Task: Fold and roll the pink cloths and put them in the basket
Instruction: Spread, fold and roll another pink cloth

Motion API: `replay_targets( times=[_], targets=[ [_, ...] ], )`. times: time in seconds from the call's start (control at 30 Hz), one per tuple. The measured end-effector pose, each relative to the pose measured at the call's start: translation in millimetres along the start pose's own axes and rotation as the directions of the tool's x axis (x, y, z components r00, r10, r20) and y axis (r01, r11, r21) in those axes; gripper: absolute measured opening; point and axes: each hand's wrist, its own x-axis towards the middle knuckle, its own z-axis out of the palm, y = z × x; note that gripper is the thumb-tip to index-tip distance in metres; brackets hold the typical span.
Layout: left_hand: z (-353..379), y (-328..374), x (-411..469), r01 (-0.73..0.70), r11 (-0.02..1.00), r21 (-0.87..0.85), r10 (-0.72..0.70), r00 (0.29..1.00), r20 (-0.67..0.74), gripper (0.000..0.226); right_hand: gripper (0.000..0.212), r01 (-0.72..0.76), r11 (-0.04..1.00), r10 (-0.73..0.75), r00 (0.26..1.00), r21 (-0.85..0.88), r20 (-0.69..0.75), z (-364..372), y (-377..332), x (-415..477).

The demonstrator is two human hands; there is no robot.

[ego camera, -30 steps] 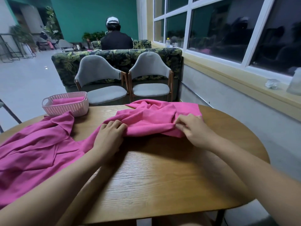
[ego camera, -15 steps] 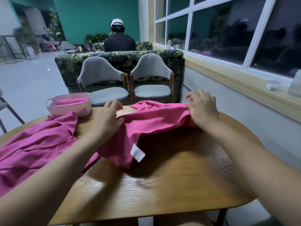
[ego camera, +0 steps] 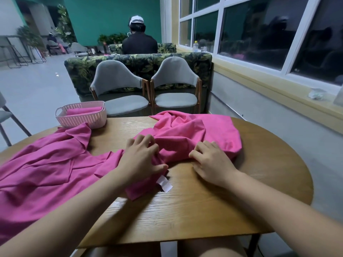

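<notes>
On the round wooden table [ego camera: 204,210], a crumpled pink cloth [ego camera: 194,134] with a white label [ego camera: 164,184] is pinched by the left grip [ego camera: 141,160] and clutched at its near edge by the right grip [ego camera: 209,162]. Farther left, a rolled pink cloth [ego camera: 83,110] is held in a pink plastic basket [ego camera: 81,120].

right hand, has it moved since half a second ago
Yes. The right hand came back from the table's far edge toward the person and now holds the pink cloth's near edge.
</notes>
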Motion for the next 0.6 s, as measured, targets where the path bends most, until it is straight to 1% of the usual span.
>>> replay_targets(
  times=[0.03, 0.07, 0.13, 0.17, 0.23, 0.33, 0.43, 0.47, 0.53, 0.6],
  targets=[
    [2.5, 2.7, -2.7, -0.024, 1.000, 0.004, 0.024, 1.000, 0.012, 0.058, 0.021, 0.000, 1.000, 0.000, 1.000, 0.001, -0.009, 2.1, -2.4, -1.3],
    [5.8, 3.8, -4.4, -0.048, 0.999, 0.011, 0.048, 0.999, 0.019, 0.051, 0.019, -0.016, 1.000, 0.016, 1.000, 0.012, -0.019, 3.4, -4.1, -1.8],
    [7.6, 4.7, -7.2, -0.077, 0.997, 0.014, 0.077, 0.997, 0.024, 0.030, 0.016, -0.058, 0.998, 0.059, 0.998, 0.032, -0.037, 2.3, -7.3, -0.9],
    [6.6, 5.3, -8.0, -0.083, 0.997, -0.001, 0.083, 0.997, 0.009, 0.024, 0.015, -0.078, 0.996, 0.080, 0.996, 0.036, -0.045, 1.2, -8.5, -0.9],
    [-0.2, 10.7, -8.6, -0.089, 0.994, -0.064, 0.087, 0.996, -0.037, 0.019, 0.014, -0.121, 0.991, 0.126, 0.989, 0.063, -0.073, -3.8, -10.0, -1.8],
    [-18.7, 30.0, -7.6, -0.140, 0.969, -0.203, 0.130, 0.990, -0.060, 0.021, 0.012, -0.239, 0.960, 0.255, 0.961, 0.149, -0.105, -12.2, -4.7, -2.3],
    [-36.3, 54.4, -5.6, -0.181, 0.871, -0.457, 0.204, 0.979, 0.002, 0.023, 0.014, -0.329, 0.932, 0.342, 0.937, 0.151, -0.070, -18.4, 6.4, -3.5],
    [-39.7, 62.6, -5.0, -0.173, 0.839, -0.516, 0.214, 0.977, 0.020, 0.022, 0.013, -0.345, 0.926, 0.357, 0.933, 0.151, -0.056, -20.9, 9.1, -4.9],
    [-43.4, 77.7, -3.0, -0.146, 0.797, -0.586, 0.199, 0.980, 0.026, 0.012, 0.008, -0.377, 0.909, 0.387, 0.922, 0.177, -0.028, -27.1, 11.5, -10.1],
    [-45.6, 92.0, -1.1, -0.111, 0.758, -0.643, 0.162, 0.987, 0.022, 0.006, 0.013, -0.444, 0.869, 0.453, 0.891, 0.219, 0.009, -35.1, 11.8, -17.9]
  ],
)
